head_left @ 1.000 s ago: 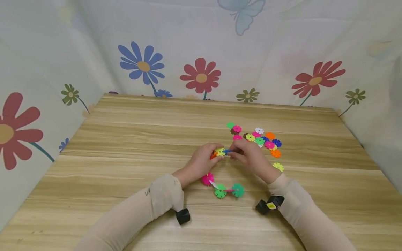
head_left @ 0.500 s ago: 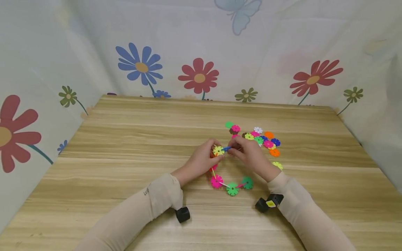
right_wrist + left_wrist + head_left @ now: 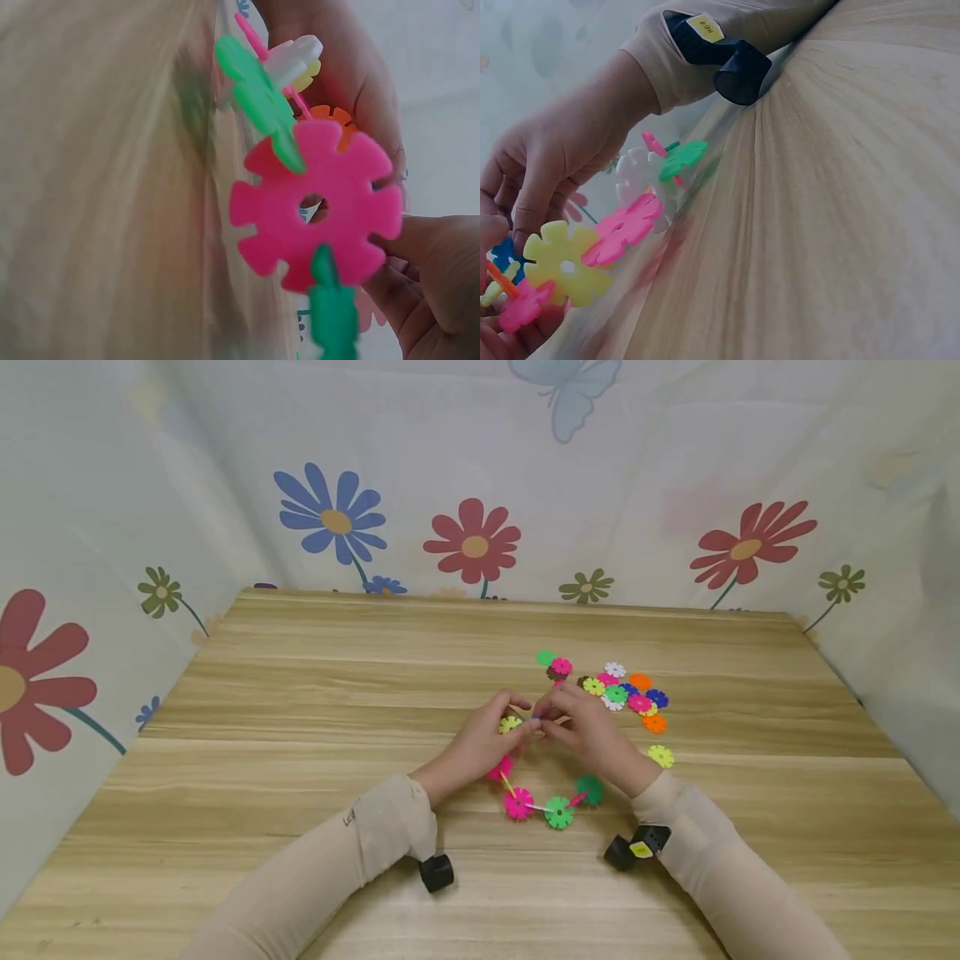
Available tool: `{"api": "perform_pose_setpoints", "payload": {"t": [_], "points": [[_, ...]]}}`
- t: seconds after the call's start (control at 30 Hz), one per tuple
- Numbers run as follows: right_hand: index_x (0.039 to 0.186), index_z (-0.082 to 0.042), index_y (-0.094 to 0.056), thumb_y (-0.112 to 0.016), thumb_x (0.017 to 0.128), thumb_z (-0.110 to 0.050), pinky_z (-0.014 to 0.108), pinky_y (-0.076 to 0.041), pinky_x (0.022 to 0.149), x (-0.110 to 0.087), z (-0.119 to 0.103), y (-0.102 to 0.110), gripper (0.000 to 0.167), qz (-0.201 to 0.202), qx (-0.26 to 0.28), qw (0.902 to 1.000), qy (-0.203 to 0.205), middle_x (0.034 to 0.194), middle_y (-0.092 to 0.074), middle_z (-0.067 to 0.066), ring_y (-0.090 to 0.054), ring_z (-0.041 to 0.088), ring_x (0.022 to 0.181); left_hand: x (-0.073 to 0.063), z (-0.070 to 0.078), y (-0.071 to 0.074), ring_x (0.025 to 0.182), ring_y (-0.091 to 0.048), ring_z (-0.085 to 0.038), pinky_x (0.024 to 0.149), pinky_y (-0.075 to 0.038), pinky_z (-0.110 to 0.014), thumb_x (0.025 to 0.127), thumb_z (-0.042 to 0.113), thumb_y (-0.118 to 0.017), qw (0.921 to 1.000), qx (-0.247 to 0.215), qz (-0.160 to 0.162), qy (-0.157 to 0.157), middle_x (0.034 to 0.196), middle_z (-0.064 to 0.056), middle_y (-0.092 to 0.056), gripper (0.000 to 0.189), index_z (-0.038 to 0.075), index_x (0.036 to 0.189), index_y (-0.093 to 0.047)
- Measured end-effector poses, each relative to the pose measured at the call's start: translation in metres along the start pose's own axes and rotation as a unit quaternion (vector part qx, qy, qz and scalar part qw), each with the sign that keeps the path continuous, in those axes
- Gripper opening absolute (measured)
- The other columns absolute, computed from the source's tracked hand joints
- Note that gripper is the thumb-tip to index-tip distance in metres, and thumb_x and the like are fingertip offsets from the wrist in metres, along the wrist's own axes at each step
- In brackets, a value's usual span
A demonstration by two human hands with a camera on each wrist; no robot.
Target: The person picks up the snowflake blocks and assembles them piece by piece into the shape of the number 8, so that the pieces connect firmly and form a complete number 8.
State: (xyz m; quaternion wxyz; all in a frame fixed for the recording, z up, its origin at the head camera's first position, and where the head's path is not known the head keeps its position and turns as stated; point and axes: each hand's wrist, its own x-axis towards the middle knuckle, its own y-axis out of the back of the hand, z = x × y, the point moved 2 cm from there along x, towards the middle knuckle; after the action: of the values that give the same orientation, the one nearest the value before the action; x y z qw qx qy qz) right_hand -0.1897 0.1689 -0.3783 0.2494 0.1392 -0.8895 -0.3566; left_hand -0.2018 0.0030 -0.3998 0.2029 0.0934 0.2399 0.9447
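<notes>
My left hand (image 3: 480,739) grips one end of a chain of interlocking building discs, its thumb and fingers around a pale yellow disc (image 3: 510,724). Close against it, my right hand (image 3: 592,727) pinches a blue disc (image 3: 506,256), mostly hidden behind fingers in the head view. From the left hand the chain curves down and right through a pink disc (image 3: 518,803) and a green disc (image 3: 559,812) to a teal-green disc (image 3: 589,790) at its free end. The discs sit edge to edge, slotted at angles. An orange disc (image 3: 330,120) shows by the left hand in the right wrist view.
Beyond the right hand, several loose discs (image 3: 617,693) lie in a mixed-colour pile on the wooden table (image 3: 337,693). One loose yellow disc (image 3: 661,756) lies beside the right wrist. A flower-printed curtain (image 3: 420,460) encloses the back and sides.
The chain's hanging part has swung right and its teal-green end has risen towards the right wrist. My hands have drawn closer together, and less of the blue disc shows between them.
</notes>
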Motion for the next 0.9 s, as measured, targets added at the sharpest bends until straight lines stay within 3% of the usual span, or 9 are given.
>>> {"api": "perform_pose_setpoints", "payload": {"t": [0.1,0.27,0.37,0.47,0.63,0.9], "points": [[0.093,-0.004,-0.066,-0.069,0.086,-0.002,0.024,-0.058,0.07,0.001,0.0,0.0,0.008,-0.004,-0.012,0.9999,-0.002,0.093,-0.06,0.008,-0.066,0.02,0.084,0.0,-0.001,0.0,0.067,-0.062,-0.009,0.082,-0.05,-0.031,0.096,0.032,-0.058,0.9999,0.009,0.006,0.0,0.097,-0.008,-0.069,0.031,0.011,0.119,-0.057],[0.092,-0.005,-0.065,-0.07,0.086,-0.007,0.025,-0.055,0.066,0.003,0.003,0.004,0.009,0.003,-0.051,0.9986,-0.007,0.091,-0.064,0.008,-0.066,0.021,0.082,0.0,-0.001,0.001,0.065,-0.061,-0.009,0.072,-0.051,-0.027,0.098,0.031,-0.056,0.9999,0.006,0.007,0.005,0.108,-0.007,-0.065,0.027,0.011,0.115,-0.06],[0.092,-0.004,-0.064,-0.071,0.085,-0.007,0.03,-0.055,0.066,0.004,0.006,0.011,0.01,0.008,-0.063,0.9979,-0.015,0.09,-0.066,0.01,-0.067,0.024,0.082,0.0,-0.001,0.001,0.063,-0.06,-0.01,0.068,-0.05,-0.026,0.099,0.03,-0.053,0.9999,0.005,0.006,0.01,0.108,-0.007,-0.064,0.026,0.011,0.115,-0.06],[0.095,-0.001,-0.065,-0.071,0.085,-0.007,0.037,-0.057,0.07,0.006,0.011,0.022,0.013,0.008,-0.073,0.9969,-0.028,0.092,-0.068,0.013,-0.068,0.027,0.083,0.0,-0.001,0.003,0.062,-0.058,-0.011,0.073,-0.05,-0.028,0.1,0.031,-0.05,0.9998,0.013,0.008,0.01,0.103,-0.007,-0.063,0.028,0.01,0.115,-0.061],[0.101,0.002,-0.065,-0.069,0.087,-0.008,0.044,-0.055,0.076,0.004,0.023,0.043,0.017,0.001,-0.091,0.9922,-0.085,0.099,-0.068,0.016,-0.067,0.03,0.087,-0.001,0.0,0.004,0.062,-0.057,-0.012,0.084,-0.048,-0.034,0.102,0.033,-0.046,0.9996,0.023,0.012,0.013,0.092,-0.008,-0.061,0.034,0.008,0.118,-0.062],[0.108,0.007,-0.062,-0.065,0.09,-0.008,0.048,-0.052,0.082,-0.003,0.048,0.07,0.023,-0.013,-0.126,0.9775,-0.169,0.106,-0.065,0.024,-0.063,0.036,0.093,-0.002,-0.002,0.006,0.063,-0.054,-0.013,0.085,-0.047,-0.035,0.103,0.032,-0.042,0.9997,0.02,0.009,0.01,0.08,-0.007,-0.057,0.035,0.008,0.117,-0.064]]}}
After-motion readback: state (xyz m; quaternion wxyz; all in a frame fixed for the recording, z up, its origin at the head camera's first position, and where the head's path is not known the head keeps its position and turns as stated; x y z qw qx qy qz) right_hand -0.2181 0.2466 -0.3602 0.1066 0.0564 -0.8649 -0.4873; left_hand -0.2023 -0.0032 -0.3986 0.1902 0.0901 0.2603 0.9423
